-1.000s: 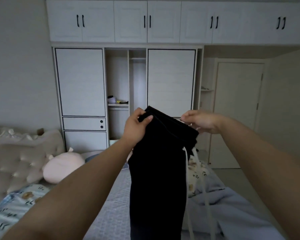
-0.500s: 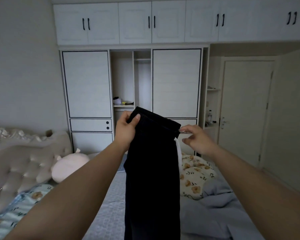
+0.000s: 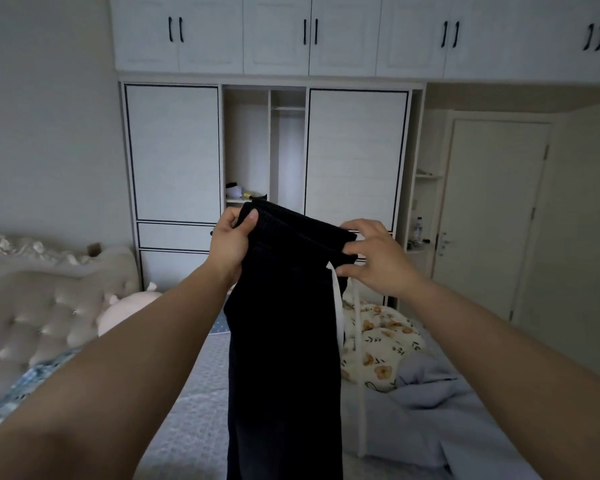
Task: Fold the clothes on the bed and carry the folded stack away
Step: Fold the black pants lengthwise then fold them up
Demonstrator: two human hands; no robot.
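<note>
Bedroom with a big white wardrobe (image 3: 267, 150) straight ahead, and from where I'm sitting watching the feed, the black trousers (image 3: 284, 341) are the whole story right now. They hang in the air over the bed (image 3: 194, 393), waistband up top, legs dropping straight down out of the bottom of the view, so the long axis is plainly vertical. The waistband runs between the two hands and slopes a bit, higher on the left side, lower on the right. The left hand (image 3: 231, 245) has that upper corner properly clamped, thumb on the near face and the other fingers wrapped behind. The right hand (image 3: 373, 258) sits at the lower corner with fingertips (image 3: 349, 250) touching the band edge, fingers fairly spread, looks like a light pinch, but I can't tell for sure that it's really gripping. So the cloth lies just ahead of and below both sets of fingers, and the left hand seems to carry most of the weight. A white drawstring (image 3: 336, 306) dangles down the right edge. My guess is the next bit is squaring the waistband and laying the trousers down lengthwise. Further out on the bed there's a floral pillow (image 3: 385, 344), a crumpled pale blue sheet (image 3: 440, 410), a pink plush (image 3: 125, 308) by the tufted headboard (image 3: 42, 313).
</note>
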